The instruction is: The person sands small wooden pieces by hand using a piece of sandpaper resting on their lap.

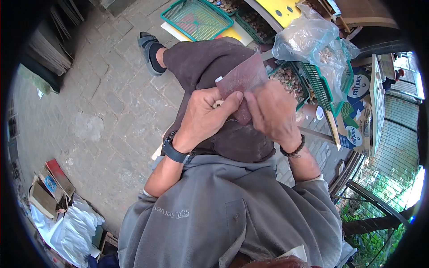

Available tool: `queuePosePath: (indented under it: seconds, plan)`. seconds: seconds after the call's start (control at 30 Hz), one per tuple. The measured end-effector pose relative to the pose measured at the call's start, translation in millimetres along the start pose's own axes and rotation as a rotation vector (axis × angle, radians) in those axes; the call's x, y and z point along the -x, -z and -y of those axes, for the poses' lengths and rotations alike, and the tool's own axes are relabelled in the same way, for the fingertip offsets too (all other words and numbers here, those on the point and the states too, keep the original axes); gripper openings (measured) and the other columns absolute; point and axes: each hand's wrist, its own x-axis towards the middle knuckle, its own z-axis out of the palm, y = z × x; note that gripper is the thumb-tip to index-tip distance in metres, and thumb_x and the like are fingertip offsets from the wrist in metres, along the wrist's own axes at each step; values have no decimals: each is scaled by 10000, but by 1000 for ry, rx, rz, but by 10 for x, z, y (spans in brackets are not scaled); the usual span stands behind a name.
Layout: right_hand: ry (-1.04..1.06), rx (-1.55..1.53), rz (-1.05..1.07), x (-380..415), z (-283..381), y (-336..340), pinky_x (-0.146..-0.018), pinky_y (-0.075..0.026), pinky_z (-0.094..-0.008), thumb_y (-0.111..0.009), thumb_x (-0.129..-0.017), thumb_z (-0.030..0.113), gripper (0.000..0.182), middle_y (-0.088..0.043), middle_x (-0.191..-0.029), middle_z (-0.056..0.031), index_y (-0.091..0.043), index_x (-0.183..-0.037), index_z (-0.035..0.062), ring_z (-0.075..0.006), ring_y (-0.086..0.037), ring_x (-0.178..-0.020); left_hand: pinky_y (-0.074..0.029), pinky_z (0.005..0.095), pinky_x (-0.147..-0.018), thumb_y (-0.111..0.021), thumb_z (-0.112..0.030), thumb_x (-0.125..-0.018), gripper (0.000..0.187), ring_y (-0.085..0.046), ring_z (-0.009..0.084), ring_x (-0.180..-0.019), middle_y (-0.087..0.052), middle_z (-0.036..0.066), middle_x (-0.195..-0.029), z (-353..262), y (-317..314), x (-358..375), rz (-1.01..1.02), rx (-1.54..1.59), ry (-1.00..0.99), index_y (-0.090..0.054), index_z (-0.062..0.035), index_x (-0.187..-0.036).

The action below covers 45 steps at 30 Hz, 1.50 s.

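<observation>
My left hand [206, 115], with a dark band at the wrist, is closed over my lap. A small pale piece [217, 104] shows between its curled fingers. A reddish-brown sheet [245, 77] that looks like sandpaper lies between both hands, and its lower part hangs under my thumbs. My right hand [273, 112], slightly blurred and wearing a beaded bracelet, is closed at the right side of the sheet. Both thumbs nearly meet on it. A small white cylinder-like spot [218, 79] shows at the sheet's left corner. What my right fingertips press is partly hidden.
Ahead stands a green basket [196, 20]. At the right, another basket [289, 80] holds many small pale pieces, beside a green basket [337, 105] with a clear plastic bag [308, 38]. Cartons [355, 111] stand farther right. Boxes [51, 190] and white plastic [76, 230] lie lower left.
</observation>
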Motion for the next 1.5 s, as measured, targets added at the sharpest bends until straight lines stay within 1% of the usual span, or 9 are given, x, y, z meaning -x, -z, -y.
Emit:
queuePosePath:
  seconds: [0.2, 0.3, 0.4, 0.47, 0.53, 0.87, 0.97, 1.03, 1.5]
  plan:
    - [-274, 51, -131, -108, -490, 87, -652, -500, -310, -682, -893, 35, 93, -628, -869, -117, -625, -965, 20, -246, -642, -775, -475, 246, -645, -641, -258, -991, 285, -549, 21, -721, -692, -17, -750, -18, -6, -24, 12, -50, -4, -742, 8, -989]
    - [-653, -1011, -243, 2, -371, 175, -607, -486, -219, -625, -983, 67, 159, -651, -926, -67, -619, -1121, -11, -130, -646, -824, -466, 241, -630, -642, -242, -992, 275, -530, 18, -712, -675, -31, -740, -22, -31, 1, -27, 51, -35, -738, 16, -982]
    - [-709, -1504, -249, -12, -282, 191, -577, -473, -208, -609, -991, 79, 214, -648, -902, -90, -595, -1174, -30, -159, -655, -797, -449, 230, -612, -654, -225, -987, 259, -502, 10, -704, -649, -48, -724, -11, -48, -22, -24, 22, -28, -736, 20, -975]
    - [-721, -1514, -245, -19, -274, 212, -565, -480, -210, -573, -1013, 110, 239, -644, -882, -95, -581, -1195, -46, -177, -661, -794, -302, 214, -498, -691, -238, -972, 246, -417, -12, -589, -527, -99, -625, 1, -72, -26, -64, 46, -59, -741, -12, -890]
    - [-723, -1603, -162, 15, -293, 229, -522, -482, -208, -541, -1031, 132, 256, -659, -878, -122, -568, -1206, -53, -204, -694, -804, -308, 212, -497, -692, -240, -971, 246, -423, -12, -589, -536, -98, -627, 100, -48, -32, -64, 38, -57, -744, -14, -889]
    - [-697, -1224, -92, -38, -173, 284, -555, -529, -216, -537, -1034, 100, 198, -698, -923, -150, -594, -1150, -50, -213, -724, -793, -430, 230, -577, -667, -230, -977, 265, -484, 4, -687, -618, -59, -688, -22, -2, -14, -13, -48, 15, -734, 20, -916]
    - [-575, -853, -174, -22, -167, 121, -601, -528, -271, -621, -973, 52, 112, -702, -903, -125, -638, -1048, -30, -204, -696, -770, -457, 227, -615, -662, -230, -978, 253, -517, 6, -719, -660, -41, -731, -37, -32, -10, -26, 39, -3, -742, 9, -966]
    - [-154, -367, -167, -76, -219, 63, -632, -513, -334, -695, -894, 25, 85, -686, -881, -123, -655, -961, -9, -246, -664, -746, -462, 228, -625, -660, -233, -978, 252, -525, 7, -726, -668, -34, -741, -13, -37, -14, -29, 42, -5, -744, 5, -983]
    - [-61, 53, 29, 14, -140, 20, -577, -474, -407, -695, -878, 60, 164, -576, -834, -109, -588, -998, 27, -320, -600, -694, -465, 245, -610, -666, -270, -971, 283, -541, 20, -699, -678, -5, -720, 4, -18, -18, -36, -32, -16, -751, 0, -970]
